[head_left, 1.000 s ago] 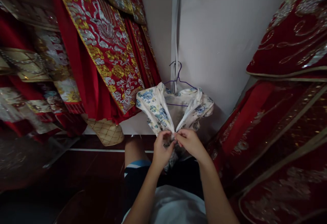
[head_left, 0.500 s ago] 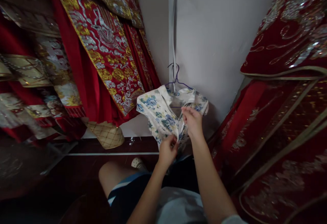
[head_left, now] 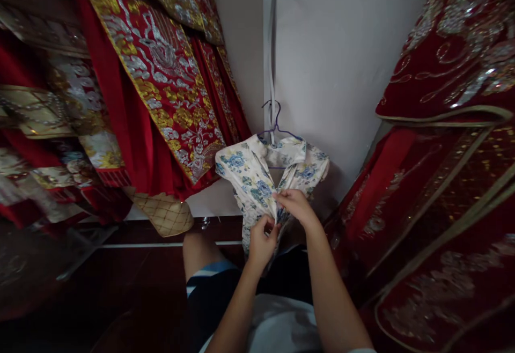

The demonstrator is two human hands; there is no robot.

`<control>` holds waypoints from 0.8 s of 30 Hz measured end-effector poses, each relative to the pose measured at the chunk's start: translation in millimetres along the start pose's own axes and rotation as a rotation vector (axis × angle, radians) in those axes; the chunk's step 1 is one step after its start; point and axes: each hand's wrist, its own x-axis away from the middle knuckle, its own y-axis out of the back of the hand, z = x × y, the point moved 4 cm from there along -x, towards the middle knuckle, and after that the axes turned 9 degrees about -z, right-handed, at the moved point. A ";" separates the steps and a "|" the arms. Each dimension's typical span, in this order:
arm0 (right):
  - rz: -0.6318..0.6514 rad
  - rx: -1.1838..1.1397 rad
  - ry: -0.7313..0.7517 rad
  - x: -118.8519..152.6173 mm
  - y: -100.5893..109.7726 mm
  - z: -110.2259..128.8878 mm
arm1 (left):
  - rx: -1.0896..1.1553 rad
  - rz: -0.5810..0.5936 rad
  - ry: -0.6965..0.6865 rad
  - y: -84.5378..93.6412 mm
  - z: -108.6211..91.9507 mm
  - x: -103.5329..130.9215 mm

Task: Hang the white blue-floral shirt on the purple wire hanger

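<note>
A white short-sleeved blouse with blue flowers and a collar hangs on a thin purple hanger. Its front is open in a V at the neck, and the hanger's lower bar shows through. My right hand pinches the front edge at the bottom of the V. Just below and to the left, my left hand has thumb and finger closed on the same front opening. Whatever fastener lies between the fingers is too small to make out. The blouse's lower part is partly hidden behind my hands.
Red gowns with gold and silver embroidery hang at the left, beside a gold quilted cloth piece. More red sequinned garments crowd the right. A white strap runs down the grey wall to the hanger.
My right hand has moved down the front edge from near the neck toward my left hand. The left hand stays at about the same spot. The knee at left has moved inward.
</note>
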 end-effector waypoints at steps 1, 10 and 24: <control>-0.006 0.027 0.013 -0.9 -2.4 -2.3 | -0.006 0.004 -0.006 -0.2 -0.6 0.0; -0.162 0.077 0.079 -1.1 -3.6 2.6 | -0.005 0.051 -0.023 -8.0 -5.4 2.3; -0.216 -0.698 -0.180 -30.2 8.0 56.8 | -0.051 0.042 -0.032 -0.5 -8.6 3.0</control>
